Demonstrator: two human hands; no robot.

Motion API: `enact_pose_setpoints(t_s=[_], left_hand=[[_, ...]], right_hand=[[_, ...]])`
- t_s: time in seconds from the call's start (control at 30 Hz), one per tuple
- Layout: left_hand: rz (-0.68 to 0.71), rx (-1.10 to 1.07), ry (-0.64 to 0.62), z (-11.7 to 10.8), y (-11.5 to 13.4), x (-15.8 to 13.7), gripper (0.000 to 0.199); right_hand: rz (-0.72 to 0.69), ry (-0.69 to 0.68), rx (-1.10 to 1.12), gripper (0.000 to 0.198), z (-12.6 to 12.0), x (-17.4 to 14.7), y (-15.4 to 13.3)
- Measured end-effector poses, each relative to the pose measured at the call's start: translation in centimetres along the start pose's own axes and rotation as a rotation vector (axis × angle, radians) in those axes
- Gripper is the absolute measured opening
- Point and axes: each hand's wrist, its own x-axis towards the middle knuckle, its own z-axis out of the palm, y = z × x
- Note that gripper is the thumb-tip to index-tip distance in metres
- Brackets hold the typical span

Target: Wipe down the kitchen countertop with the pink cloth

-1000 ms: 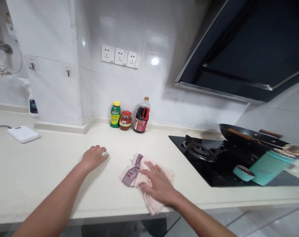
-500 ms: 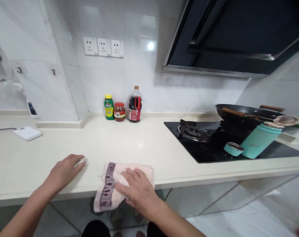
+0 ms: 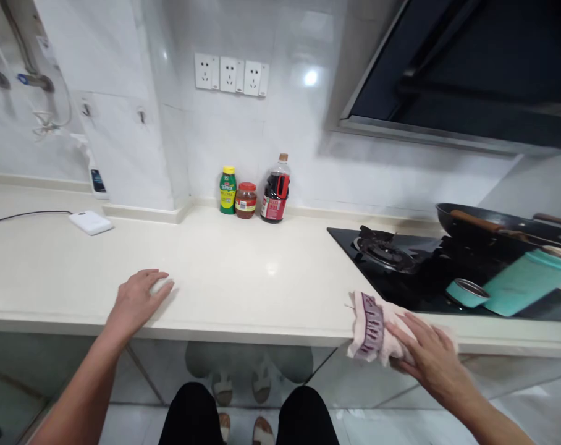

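Observation:
A pale pink towel [image 3: 374, 330] with a purple-grey patterned band lies over the front edge of the white countertop [image 3: 243, 272], partly bunched and hanging a little below it. My right hand [image 3: 429, 349] presses on it from above, fingers curved around the fabric, just in front of the stove. On the left part of the counter rests my left hand [image 3: 136, 303], its thumb apart from the fingers and nothing seen in its grasp.
A black gas stove [image 3: 419, 284] at the right carries a wok [image 3: 475, 225], a teal container [image 3: 528, 284] and a small teal cup-like lid [image 3: 466, 293]. By the wall stand a green bottle [image 3: 228, 191], a red-lidded jar [image 3: 246, 201] and a dark sauce bottle [image 3: 275, 191]. A white device [image 3: 91, 222] lies left.
My right hand has moved the towel to the right along the counter's front edge, up to the stove. My left hand stays on the counter while the view shifts.

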Motion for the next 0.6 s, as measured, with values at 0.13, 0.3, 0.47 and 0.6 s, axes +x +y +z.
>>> enact_pose_setpoints(t_s=[0.13, 0.3, 0.47, 0.6], left_hand=[[0.014, 0.011, 0.002, 0.3, -0.1, -0.3, 0.053], [0.014, -0.023, -0.013, 0.4, -0.6, -0.2, 0.054], [0.003, -0.048, -0.037, -0.5, -0.4, 0.3, 0.051], [-0.089, -0.017, -0.026, -0.8, -0.9, 0.8, 0.051]], right_hand=[[-0.094, 0.037, -0.015, 0.042, 0.6, 0.8, -1.5], [-0.311, 0.043, 0.004, 0.068, 4.1, 2.2, -9.5], [-0.555, 0.217, 0.080, 0.066, 5.9, 3.9, -23.9], [-0.666, 0.338, 0.094, 0.039, 5.6, 5.1, -31.2]])
